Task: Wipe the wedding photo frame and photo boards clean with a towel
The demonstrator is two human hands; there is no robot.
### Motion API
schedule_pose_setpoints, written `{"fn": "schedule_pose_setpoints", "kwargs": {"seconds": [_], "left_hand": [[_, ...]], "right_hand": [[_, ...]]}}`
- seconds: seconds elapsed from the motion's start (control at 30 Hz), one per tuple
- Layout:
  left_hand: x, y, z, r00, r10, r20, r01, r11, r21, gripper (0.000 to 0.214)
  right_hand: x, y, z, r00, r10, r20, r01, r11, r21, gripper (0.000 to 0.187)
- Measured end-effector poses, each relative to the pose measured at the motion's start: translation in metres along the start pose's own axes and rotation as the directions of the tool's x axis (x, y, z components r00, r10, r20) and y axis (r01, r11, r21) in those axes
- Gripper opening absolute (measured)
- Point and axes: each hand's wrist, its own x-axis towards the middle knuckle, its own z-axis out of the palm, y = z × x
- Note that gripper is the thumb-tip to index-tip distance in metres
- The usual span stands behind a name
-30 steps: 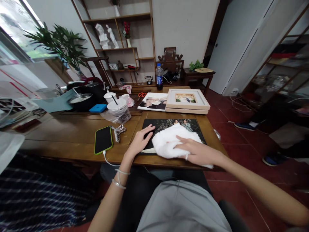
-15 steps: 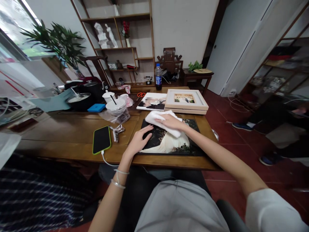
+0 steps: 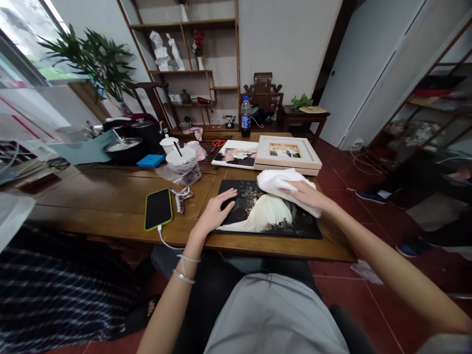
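A dark photo panel [image 3: 239, 206] showing a pale, spread-out gown lies flat along the near edge of the wooden table [image 3: 110, 211]. My left hand [image 3: 217, 211] rests on its left side, fingers stretched out and holding nothing. Over the panel's upper right, my right hand [image 3: 308, 194] grips a bunched white cloth [image 3: 280, 180] and presses it down. The cloth hides that corner of the panel. Just behind lie a light-framed picture [image 3: 289, 151] and, to its left, a white-edged photo panel [image 3: 236, 154].
Left of my left hand are a phone [image 3: 158, 209] on a white cable, a crumpled foil wrapper [image 3: 181, 198] and a bagged cup [image 3: 181, 160]. A cola bottle [image 3: 245, 118] and orange scissors [image 3: 219, 143] stand farther back. A person in checked clothing [image 3: 55, 290] is at my left.
My right hand has slid the cloth rightward across the panel, uncovering its middle and the top of the gown. My left hand stays on the left side. The view has shifted slightly.
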Motion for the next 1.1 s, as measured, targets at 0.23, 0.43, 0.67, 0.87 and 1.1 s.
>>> {"fn": "schedule_pose_setpoints", "kwargs": {"seconds": [0.23, 0.43, 0.67, 0.87, 1.1], "left_hand": [[0.000, 0.000, 0.000, 1.000, -0.009, -0.006, 0.009, 1.000, -0.011, 0.034], [0.001, -0.002, 0.001, 1.000, 0.000, -0.002, 0.000, 1.000, -0.023, 0.034], [0.001, -0.001, 0.000, 1.000, -0.017, 0.005, 0.017, 1.000, -0.012, 0.035], [0.000, 0.000, 0.000, 1.000, -0.013, 0.007, 0.013, 1.000, -0.018, 0.035], [0.000, -0.002, 0.001, 1.000, -0.007, 0.002, 0.007, 0.999, -0.031, 0.034]], "right_hand": [[-0.048, 0.026, -0.020, 0.979, 0.190, -0.071, -0.190, 0.982, -0.004, 0.039], [-0.019, -0.005, -0.006, 0.993, 0.115, -0.027, -0.117, 0.990, -0.081, 0.039], [0.022, -0.072, 0.037, 0.988, -0.145, 0.048, 0.150, 0.977, -0.149, 0.037], [0.010, -0.078, 0.039, 0.989, -0.144, 0.015, 0.145, 0.977, -0.155, 0.042], [-0.042, -0.015, 0.010, 0.986, 0.154, -0.058, -0.161, 0.975, -0.154, 0.042]]}}
